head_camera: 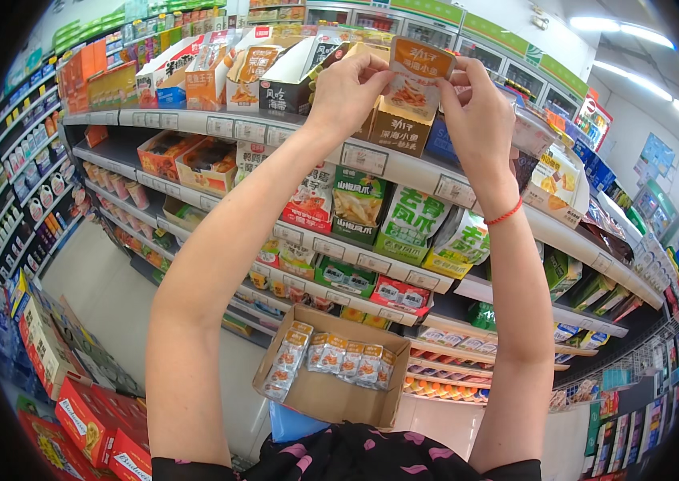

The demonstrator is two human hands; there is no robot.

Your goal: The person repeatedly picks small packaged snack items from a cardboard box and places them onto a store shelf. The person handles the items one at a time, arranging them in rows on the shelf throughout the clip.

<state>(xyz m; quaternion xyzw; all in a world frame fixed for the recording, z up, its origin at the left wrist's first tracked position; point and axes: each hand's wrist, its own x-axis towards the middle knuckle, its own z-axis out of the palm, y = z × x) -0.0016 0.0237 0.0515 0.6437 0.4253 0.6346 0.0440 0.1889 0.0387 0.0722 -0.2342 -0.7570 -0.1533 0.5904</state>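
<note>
A small snack packet (419,84) with an orange top and a picture of food stands upright between my two hands. The fingertips of my left hand (347,90) pinch its left edge, and those of my right hand (479,111) pinch its right edge. Its lower end meets a brown cardboard display box (399,131) on the top shelf; how far it reaches inside is hidden. Below, in front of my body, an open cardboard carton (339,406) holds several similar orange-and-silver packets (348,359), some lying in a row, others along the left wall.
Open display boxes (243,84) crowd the top shelf (195,123) to the left. Bagged snacks (411,222) fill the tier below. Red beer cartons (90,421) stand at the lower left beside the aisle floor (105,282). Glass-door coolers (520,84) line the back.
</note>
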